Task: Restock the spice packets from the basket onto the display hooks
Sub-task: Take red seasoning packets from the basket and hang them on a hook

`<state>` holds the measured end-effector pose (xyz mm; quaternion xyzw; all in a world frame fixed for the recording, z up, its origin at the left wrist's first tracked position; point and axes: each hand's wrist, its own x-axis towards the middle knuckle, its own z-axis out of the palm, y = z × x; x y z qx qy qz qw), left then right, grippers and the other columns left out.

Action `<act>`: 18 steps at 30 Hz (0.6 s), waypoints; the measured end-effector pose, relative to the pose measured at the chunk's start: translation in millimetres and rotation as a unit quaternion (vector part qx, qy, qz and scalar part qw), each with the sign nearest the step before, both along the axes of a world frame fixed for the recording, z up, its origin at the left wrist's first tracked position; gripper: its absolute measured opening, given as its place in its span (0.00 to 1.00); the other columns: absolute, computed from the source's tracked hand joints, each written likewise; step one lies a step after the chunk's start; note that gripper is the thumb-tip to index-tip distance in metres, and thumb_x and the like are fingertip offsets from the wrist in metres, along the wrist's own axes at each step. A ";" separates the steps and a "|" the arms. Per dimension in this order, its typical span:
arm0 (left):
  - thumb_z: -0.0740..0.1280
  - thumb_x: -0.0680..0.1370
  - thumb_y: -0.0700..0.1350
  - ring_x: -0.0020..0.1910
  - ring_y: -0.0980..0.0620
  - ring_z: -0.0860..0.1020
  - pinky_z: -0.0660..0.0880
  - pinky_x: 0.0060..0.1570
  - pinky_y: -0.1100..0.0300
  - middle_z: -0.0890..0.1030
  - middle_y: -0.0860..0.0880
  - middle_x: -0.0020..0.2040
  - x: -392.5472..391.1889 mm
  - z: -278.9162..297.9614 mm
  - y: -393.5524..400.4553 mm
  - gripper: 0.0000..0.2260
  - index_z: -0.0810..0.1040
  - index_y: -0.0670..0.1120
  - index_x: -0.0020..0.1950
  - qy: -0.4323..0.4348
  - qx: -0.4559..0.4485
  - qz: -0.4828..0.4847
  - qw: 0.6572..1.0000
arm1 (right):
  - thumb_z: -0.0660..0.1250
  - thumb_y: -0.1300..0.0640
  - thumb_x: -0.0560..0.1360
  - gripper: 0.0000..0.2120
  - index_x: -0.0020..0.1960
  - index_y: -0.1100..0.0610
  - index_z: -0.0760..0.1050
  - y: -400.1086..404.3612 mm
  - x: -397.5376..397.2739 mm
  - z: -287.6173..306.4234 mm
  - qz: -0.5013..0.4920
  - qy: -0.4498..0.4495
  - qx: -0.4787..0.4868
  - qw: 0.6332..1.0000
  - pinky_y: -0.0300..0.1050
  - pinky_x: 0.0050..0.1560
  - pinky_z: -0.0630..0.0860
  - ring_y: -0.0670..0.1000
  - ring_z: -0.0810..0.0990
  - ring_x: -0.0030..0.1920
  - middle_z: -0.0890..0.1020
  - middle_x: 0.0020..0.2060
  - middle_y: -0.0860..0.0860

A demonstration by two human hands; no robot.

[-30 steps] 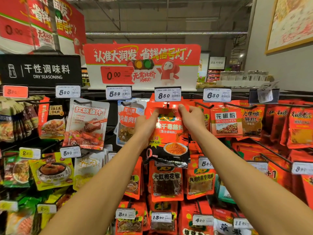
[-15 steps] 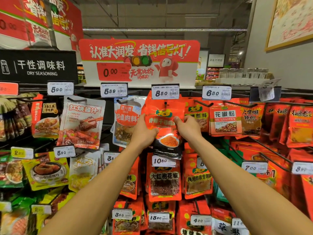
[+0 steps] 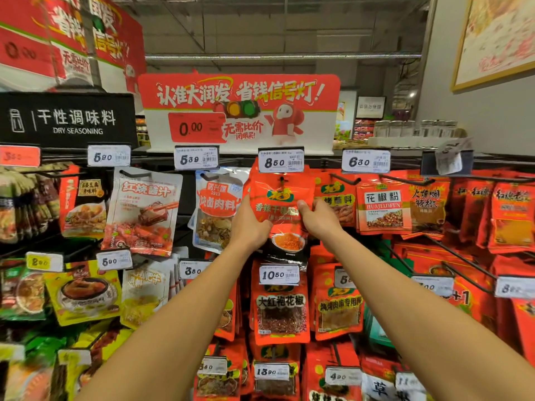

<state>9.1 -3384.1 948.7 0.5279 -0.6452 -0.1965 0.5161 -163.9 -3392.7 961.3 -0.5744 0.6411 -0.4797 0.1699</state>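
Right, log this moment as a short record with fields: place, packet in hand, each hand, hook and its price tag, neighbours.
place: dry seasoning sign above a wall of hooks
packet: red spice packet, hanging at the hook by its top hole
left hand: grip on the packet's left edge
right hand: grip on the packet's right edge
price tag: 8.50, directly above the packet
left neighbour: clear pouch under the 5.39 tag
below: red peppercorn packet under the 10.50 tag
basket: not in view
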 end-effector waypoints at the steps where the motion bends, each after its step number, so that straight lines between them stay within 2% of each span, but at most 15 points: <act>1: 0.75 0.74 0.44 0.61 0.46 0.79 0.74 0.57 0.55 0.80 0.49 0.63 3.2 -2.1 4.3 0.28 0.69 0.50 0.71 -0.014 -0.010 -0.003 1.000 | 0.60 0.40 0.82 0.22 0.59 0.60 0.75 4.9 -1.7 -2.3 0.002 -0.001 -0.003 1.000 0.59 0.61 0.76 0.62 0.80 0.58 0.82 0.56 0.58; 5: 0.77 0.74 0.50 0.59 0.48 0.79 0.73 0.57 0.54 0.81 0.50 0.60 18.0 -7.0 19.8 0.28 0.70 0.51 0.72 -0.040 -0.035 -0.006 0.999 | 0.61 0.43 0.83 0.22 0.64 0.60 0.77 28.0 -11.7 -11.2 -0.009 0.012 -0.020 1.000 0.54 0.63 0.74 0.61 0.79 0.62 0.82 0.59 0.57; 7: 0.75 0.75 0.52 0.58 0.50 0.78 0.74 0.56 0.53 0.79 0.54 0.58 24.6 -6.8 27.8 0.27 0.71 0.50 0.72 -0.057 -0.049 0.011 0.997 | 0.62 0.46 0.83 0.18 0.63 0.58 0.78 39.7 -20.9 -15.2 -0.019 -0.011 -0.038 0.999 0.54 0.62 0.76 0.59 0.80 0.61 0.83 0.58 0.56; 9: 0.71 0.78 0.53 0.56 0.53 0.78 0.75 0.58 0.51 0.79 0.53 0.60 29.3 -6.6 35.5 0.22 0.75 0.50 0.70 -0.065 -0.048 0.030 0.996 | 0.64 0.49 0.82 0.13 0.56 0.58 0.80 53.1 -30.8 -19.8 -0.001 -0.074 -0.042 0.996 0.59 0.56 0.81 0.57 0.85 0.50 0.86 0.49 0.55; 10: 0.70 0.78 0.53 0.52 0.55 0.79 0.76 0.58 0.51 0.81 0.52 0.58 30.4 -7.1 39.5 0.17 0.79 0.50 0.65 -0.061 -0.042 0.032 0.997 | 0.64 0.52 0.82 0.11 0.52 0.58 0.81 61.7 -35.0 -21.5 0.017 -0.105 -0.038 0.994 0.58 0.50 0.83 0.56 0.85 0.43 0.86 0.42 0.54; 12: 0.68 0.80 0.52 0.43 0.58 0.79 0.76 0.50 0.53 0.84 0.54 0.48 30.5 -9.4 51.5 0.07 0.83 0.51 0.52 -0.011 -0.010 -0.003 1.000 | 0.65 0.56 0.82 0.10 0.47 0.59 0.81 80.5 -42.8 -25.0 0.052 -0.148 -0.027 0.987 0.51 0.37 0.81 0.53 0.82 0.32 0.85 0.34 0.54; 13: 0.67 0.80 0.51 0.40 0.56 0.80 0.76 0.46 0.54 0.84 0.53 0.42 28.3 -11.3 58.9 0.07 0.83 0.50 0.48 0.029 0.016 -0.036 0.999 | 0.65 0.57 0.82 0.10 0.46 0.59 0.81 90.5 -46.5 -27.1 0.066 -0.165 -0.022 0.984 0.48 0.34 0.79 0.52 0.80 0.30 0.84 0.32 0.54; 15: 0.67 0.81 0.48 0.37 0.51 0.83 0.79 0.40 0.56 0.85 0.50 0.39 20.0 -18.8 74.3 0.08 0.84 0.47 0.46 0.097 0.067 -0.100 0.988 | 0.65 0.59 0.82 0.10 0.43 0.60 0.80 109.3 -55.7 -35.7 0.088 -0.191 -0.012 0.978 0.44 0.30 0.77 0.52 0.79 0.28 0.82 0.31 0.55; 18: 0.66 0.81 0.44 0.36 0.50 0.84 0.83 0.40 0.57 0.86 0.47 0.39 -0.9 -42.3 97.2 0.09 0.84 0.46 0.45 0.158 0.114 -0.133 0.972 | 0.64 0.61 0.81 0.12 0.40 0.60 0.78 135.8 -73.2 -61.6 0.111 -0.208 -0.001 0.972 0.40 0.27 0.76 0.50 0.78 0.26 0.81 0.30 0.55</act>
